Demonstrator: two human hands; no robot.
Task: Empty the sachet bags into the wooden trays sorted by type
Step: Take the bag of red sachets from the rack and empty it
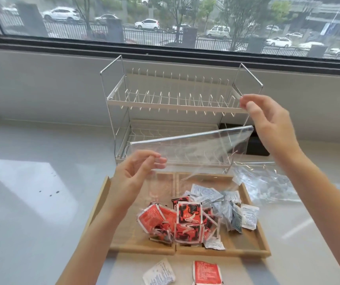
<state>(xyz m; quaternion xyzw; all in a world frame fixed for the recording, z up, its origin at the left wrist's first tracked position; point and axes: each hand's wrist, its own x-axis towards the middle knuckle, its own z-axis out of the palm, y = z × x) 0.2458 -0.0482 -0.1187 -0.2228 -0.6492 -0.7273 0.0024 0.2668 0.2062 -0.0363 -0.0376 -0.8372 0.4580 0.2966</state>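
Observation:
Two wooden trays stand side by side, the left tray [121,233] and the right tray [253,241]. Red sachets [188,212] are heaped across the divide between them. White and grey sachets [222,200] lie in the right tray. Above the trays I hold a clear empty plastic bag [195,149] upside down. My right hand [267,122] pinches its upper right corner. My left hand [138,173] is at its lower left edge with fingers half curled, the grip unclear.
A white two-tier dish rack [171,108] stands behind the trays against the window sill. A second clear bag [265,184] with pale sachets lies right of the trays. One white sachet [159,273] and one red sachet [207,273] lie on the counter in front.

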